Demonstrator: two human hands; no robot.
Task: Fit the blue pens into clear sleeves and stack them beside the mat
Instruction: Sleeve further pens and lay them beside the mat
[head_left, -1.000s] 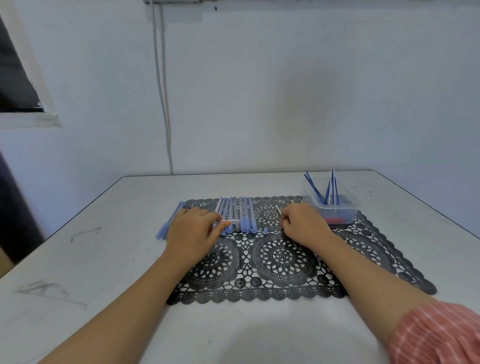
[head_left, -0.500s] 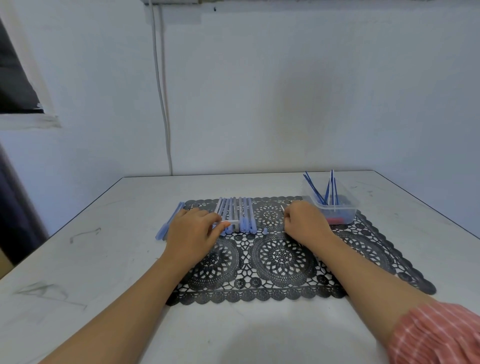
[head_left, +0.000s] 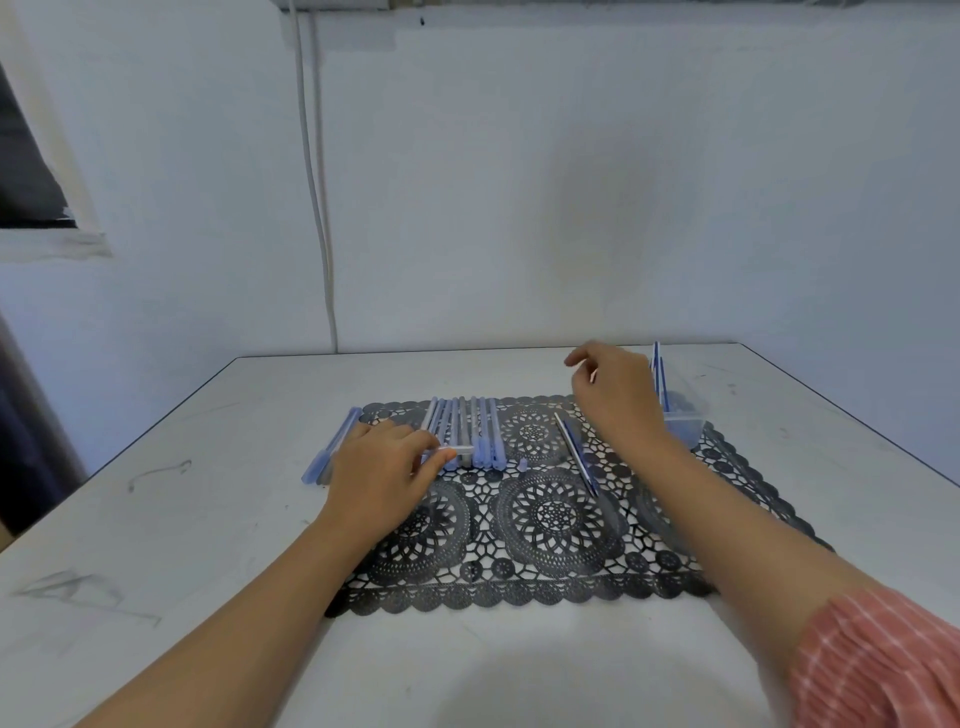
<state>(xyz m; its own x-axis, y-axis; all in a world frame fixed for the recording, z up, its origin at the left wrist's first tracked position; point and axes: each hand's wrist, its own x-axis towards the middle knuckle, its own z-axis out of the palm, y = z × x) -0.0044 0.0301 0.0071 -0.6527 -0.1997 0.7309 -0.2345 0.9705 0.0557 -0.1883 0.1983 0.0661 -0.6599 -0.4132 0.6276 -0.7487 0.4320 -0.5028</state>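
Observation:
My left hand (head_left: 384, 467) rests on the left part of the black lace mat (head_left: 550, 525) and pinches a short clear sleeve (head_left: 460, 450) between thumb and fingers. Just behind it lies a row of several sleeved blue pens (head_left: 467, 428). My right hand (head_left: 618, 395) hovers above the mat's far right side with loosely curled fingers and holds nothing. Two thin pens (head_left: 576, 452) lie loose on the mat below it, slanted. More blue pens (head_left: 657, 371) stand in a clear tub (head_left: 688, 423), partly hidden by my right hand. A small pile of sleeved pens (head_left: 332, 452) lies left of the mat.
A tiny blue cap (head_left: 523, 464) lies on the mat between the row and the loose pens. The white table (head_left: 156, 519) ends at a wall behind, where a cable (head_left: 317, 208) runs down. My forearms cross the mat's near edge.
My right hand let go of the thin pen, which now lies on the mat, and rose back and to the right toward the tub. My left hand kept still with the sleeve.

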